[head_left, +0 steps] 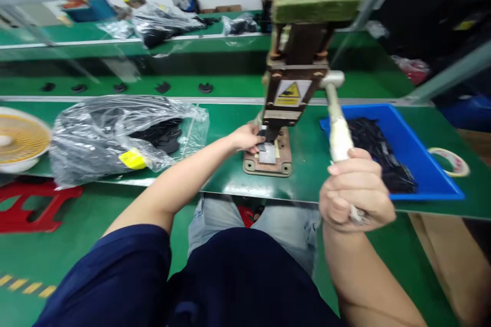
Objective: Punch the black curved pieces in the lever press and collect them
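In the head view a hand-operated press (286, 97) stands on the green bench, with a warning label on its front. My right hand (356, 189) is wrapped round the pale, taped end of its lever (339, 133), which points down toward me. At the press base (251, 166), my left hand (247, 138) pinches a small black part (262, 138) at the left edge of the plate under the ram. The ram's tip sits just above or on that part; I cannot tell which. My left fingertips are close to the ram.
A blue tray (429, 163) of black parts stands right of the press, beside a tape roll (450, 162). Left lies a clear plastic bag (115, 138) of black parts, near a round fan (21, 138). Several black pieces (205, 88) sit in a row behind.
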Motion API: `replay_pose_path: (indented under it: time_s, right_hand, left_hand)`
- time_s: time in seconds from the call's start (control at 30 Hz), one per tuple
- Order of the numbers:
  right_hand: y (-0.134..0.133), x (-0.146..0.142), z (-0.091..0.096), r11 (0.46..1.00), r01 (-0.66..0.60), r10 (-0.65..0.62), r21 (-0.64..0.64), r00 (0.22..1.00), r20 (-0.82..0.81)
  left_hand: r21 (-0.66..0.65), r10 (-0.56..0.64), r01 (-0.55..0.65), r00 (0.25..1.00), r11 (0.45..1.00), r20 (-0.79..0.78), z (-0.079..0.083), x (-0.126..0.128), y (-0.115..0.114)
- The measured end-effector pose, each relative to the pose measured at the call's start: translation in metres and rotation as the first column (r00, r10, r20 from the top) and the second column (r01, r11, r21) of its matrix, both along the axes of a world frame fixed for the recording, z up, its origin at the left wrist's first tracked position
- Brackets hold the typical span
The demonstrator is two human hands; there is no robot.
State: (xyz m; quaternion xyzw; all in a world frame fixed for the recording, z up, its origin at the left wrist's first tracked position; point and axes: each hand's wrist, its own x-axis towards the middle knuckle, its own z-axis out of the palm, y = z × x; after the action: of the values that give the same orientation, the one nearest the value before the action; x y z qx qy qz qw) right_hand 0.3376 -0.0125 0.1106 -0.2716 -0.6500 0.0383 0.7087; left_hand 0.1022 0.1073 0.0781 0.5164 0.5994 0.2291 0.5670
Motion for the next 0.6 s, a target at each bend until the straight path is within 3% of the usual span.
replay_pose_path:
  time_s: [0.07,0.17,0.23,0.27,0.3,0.37,0.43,0.47,0.53,0.6]
  right_hand:
    - [0.005,0.000,0.002,0.993,0.003,-0.005,0.118,1.000,0.020]
    - [0.017,0.001,-0.001,0.986,0.012,-0.010,0.167,1.000,-0.015]
    - [0.024,0.000,-0.003,0.978,0.010,-0.001,0.207,0.999,-0.044]
    - [0.026,-0.002,-0.003,0.972,0.007,0.006,0.235,0.999,-0.054]
    - [0.028,-0.004,-0.003,0.966,0.009,0.009,0.258,0.998,-0.070]
    - [0.032,-0.008,-0.003,0.952,0.018,0.017,0.306,0.994,-0.110]
    - [0.035,-0.013,-0.002,0.940,0.026,0.026,0.340,0.989,-0.149]
    - [0.036,-0.014,-0.002,0.937,0.033,0.028,0.349,0.985,-0.169]
    - [0.038,-0.016,-0.002,0.931,0.039,0.029,0.364,0.983,-0.180]
    - [0.037,-0.015,-0.002,0.934,0.045,0.019,0.355,0.984,-0.175]
  left_hand:
    - [0.065,-0.026,0.021,0.997,0.998,0.073,0.001,-0.003,-0.010]
    - [0.171,-0.088,0.067,0.989,0.983,0.117,0.002,-0.030,-0.028]
    - [0.326,-0.121,0.133,0.991,0.936,-0.057,0.005,-0.069,-0.041]
    - [0.408,-0.086,0.178,0.968,0.895,-0.234,0.008,-0.095,-0.048]
    - [0.438,-0.026,0.245,0.893,0.865,-0.449,0.011,-0.123,-0.054]
    - [0.366,0.087,0.353,0.607,0.861,-0.790,0.018,-0.180,-0.063]
    - [0.186,0.075,0.349,0.309,0.919,-0.948,0.023,-0.228,-0.069]
    - [0.100,0.031,0.325,0.211,0.940,-0.977,0.024,-0.246,-0.071]
    - [-0.034,-0.068,0.292,0.109,0.956,-0.992,0.022,-0.269,-0.073]
    - [-0.104,-0.133,0.302,0.077,0.948,-0.988,0.017,-0.277,-0.074]
